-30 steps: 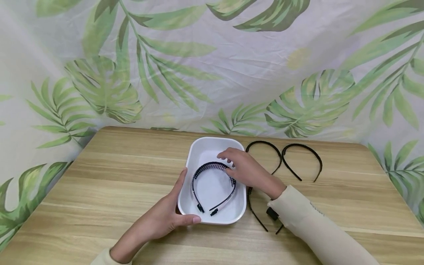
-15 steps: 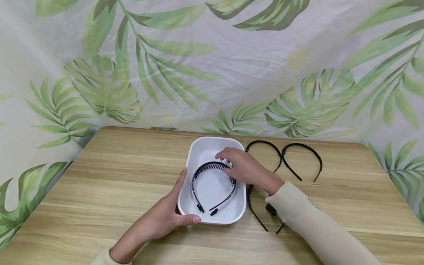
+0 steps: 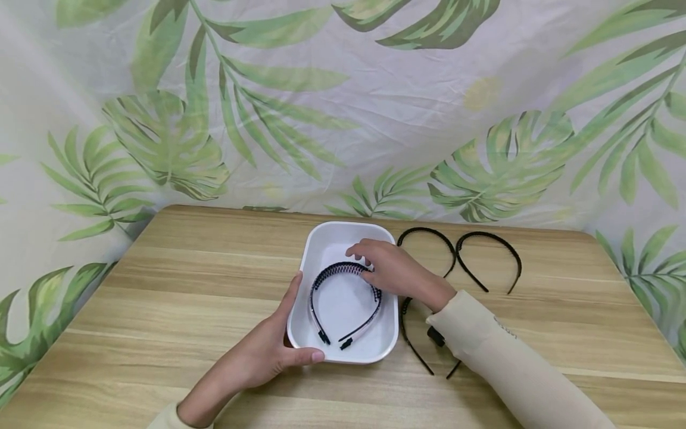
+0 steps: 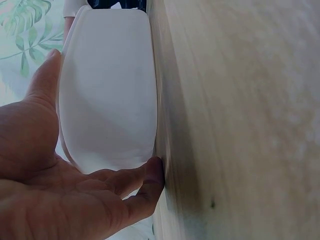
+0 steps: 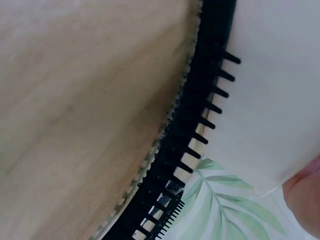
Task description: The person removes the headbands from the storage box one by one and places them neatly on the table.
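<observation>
While gripping the white tray (image 3: 329, 238) with the left hand (image 3: 267, 347), poising the right hand (image 3: 395, 269) over the headbands (image 3: 340, 269) lying inside, with fingers loosely bent, apparently grasping nothing. Probably light, springy, brittle if twisted; best taken by the toothed crown.

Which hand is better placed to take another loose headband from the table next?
Probably the right hand: it's nearer the loose headbands, while the left hand braces the white tray.

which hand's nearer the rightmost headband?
Right. The right hand is over the tray, left of that headband; the left hand is farther, at the tray's left side.
</observation>
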### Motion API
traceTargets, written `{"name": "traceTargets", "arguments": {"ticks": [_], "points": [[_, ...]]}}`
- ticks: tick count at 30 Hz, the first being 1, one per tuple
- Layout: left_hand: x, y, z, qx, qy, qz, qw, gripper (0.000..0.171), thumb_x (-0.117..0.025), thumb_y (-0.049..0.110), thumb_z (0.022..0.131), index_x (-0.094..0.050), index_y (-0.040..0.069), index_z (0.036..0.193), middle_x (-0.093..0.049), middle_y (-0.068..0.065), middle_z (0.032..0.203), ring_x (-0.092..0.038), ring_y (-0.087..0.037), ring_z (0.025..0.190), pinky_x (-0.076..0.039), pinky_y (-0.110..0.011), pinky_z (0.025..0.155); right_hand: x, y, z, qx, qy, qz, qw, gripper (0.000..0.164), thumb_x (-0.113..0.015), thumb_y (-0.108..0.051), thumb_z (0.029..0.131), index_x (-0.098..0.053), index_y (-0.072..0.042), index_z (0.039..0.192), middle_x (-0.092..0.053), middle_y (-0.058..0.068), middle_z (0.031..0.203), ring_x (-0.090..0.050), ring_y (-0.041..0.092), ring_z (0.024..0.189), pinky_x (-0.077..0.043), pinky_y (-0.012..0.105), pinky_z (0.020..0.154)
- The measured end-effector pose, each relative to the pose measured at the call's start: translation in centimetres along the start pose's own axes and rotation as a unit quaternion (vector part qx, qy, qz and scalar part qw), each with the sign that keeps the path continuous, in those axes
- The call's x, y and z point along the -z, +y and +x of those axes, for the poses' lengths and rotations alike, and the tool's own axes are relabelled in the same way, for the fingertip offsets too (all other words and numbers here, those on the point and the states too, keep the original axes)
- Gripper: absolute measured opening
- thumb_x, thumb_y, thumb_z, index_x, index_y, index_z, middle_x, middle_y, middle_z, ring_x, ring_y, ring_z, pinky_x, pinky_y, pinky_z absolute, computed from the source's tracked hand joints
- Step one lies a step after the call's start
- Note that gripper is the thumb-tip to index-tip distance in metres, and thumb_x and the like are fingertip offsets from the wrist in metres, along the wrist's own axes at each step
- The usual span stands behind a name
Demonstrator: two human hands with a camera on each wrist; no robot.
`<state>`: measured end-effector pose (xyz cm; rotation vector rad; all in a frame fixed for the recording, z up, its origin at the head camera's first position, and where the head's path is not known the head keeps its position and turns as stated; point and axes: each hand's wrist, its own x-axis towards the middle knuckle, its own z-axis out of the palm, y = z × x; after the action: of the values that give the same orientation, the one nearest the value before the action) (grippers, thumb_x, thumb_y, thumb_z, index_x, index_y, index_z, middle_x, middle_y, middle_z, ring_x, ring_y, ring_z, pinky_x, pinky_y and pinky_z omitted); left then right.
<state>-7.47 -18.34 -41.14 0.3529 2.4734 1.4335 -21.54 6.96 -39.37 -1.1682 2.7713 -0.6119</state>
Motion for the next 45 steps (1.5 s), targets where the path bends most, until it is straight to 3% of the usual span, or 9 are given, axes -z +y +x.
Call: {"name": "traceTargets", "arguments": {"ticks": [9,31,45], "points": [[0.02,0.08,-0.06,-0.001,0.001,0.004,1.0000,0.130,-0.088,0.037,0.084,0.008,0.022,0.169,-0.019,-0.016,0.175,-0.048,-0.027,0.141,-0.033,-0.013,0.110,0.12,-0.38,0.34,-0.030,-0.024,-0.013,0.999,0.041,-0.075,-0.007,0.095,-0.068,-0.010,0.135,-0.071,0.005,0.118,-0.067,0.020,0.104,-0.055,0.037,0.082],[0.00,0.06,-0.13,0.003,0.002,0.007,1.0000,0.130,-0.088,0.038,0.084,0.009,0.020,0.169,-0.014,-0.015,0.176,-0.044,-0.029,0.145,-0.030,-0.011,0.112,-0.24,-0.54,0.50,-0.030,-0.026,-0.021,0.999,0.039,-0.074,-0.004,0.095,-0.071,-0.012,0.132,-0.072,0.003,0.111,-0.066,0.021,0.103,-0.055,0.042,0.089],[-0.30,-0.20,0.09,0.023,-0.004,0.001,0.9997,0.131,-0.089,0.041,0.082,0.008,0.029,0.169,-0.018,-0.009,0.175,-0.045,-0.025,0.144,-0.031,-0.011,0.111,-0.21,-0.33,0.60,-0.025,-0.026,-0.008,0.999,0.036,-0.072,-0.003,0.095,-0.074,-0.015,0.129,-0.071,0.004,0.118,-0.064,0.019,0.103,-0.054,0.038,0.086]]}}
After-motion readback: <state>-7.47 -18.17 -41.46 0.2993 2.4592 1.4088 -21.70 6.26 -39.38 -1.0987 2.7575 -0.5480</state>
